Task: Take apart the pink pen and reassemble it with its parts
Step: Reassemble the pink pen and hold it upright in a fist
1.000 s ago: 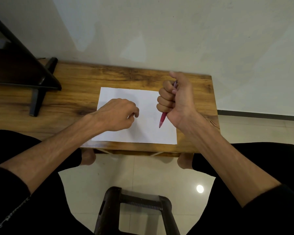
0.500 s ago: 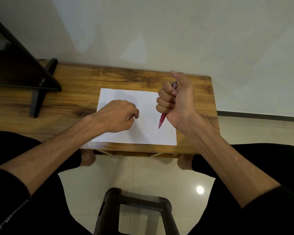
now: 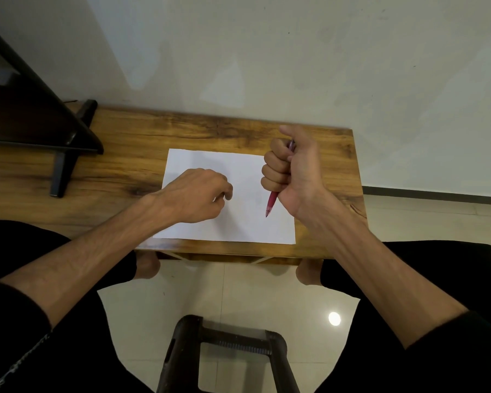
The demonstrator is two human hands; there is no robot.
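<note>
My right hand (image 3: 292, 168) is closed in a fist around the pink pen (image 3: 271, 203), held above the right part of a white sheet of paper (image 3: 238, 222). The pen's tip points down toward the sheet and its top end shows beside my thumb. My left hand (image 3: 199, 194) rests on the left half of the sheet with its fingers curled in; whether it holds anything is hidden.
The sheet lies on a small wooden table (image 3: 131, 154) against a pale wall. A dark stand (image 3: 65, 154) sits on the table's left part. A dark stool (image 3: 227, 353) stands on the tiled floor between my knees.
</note>
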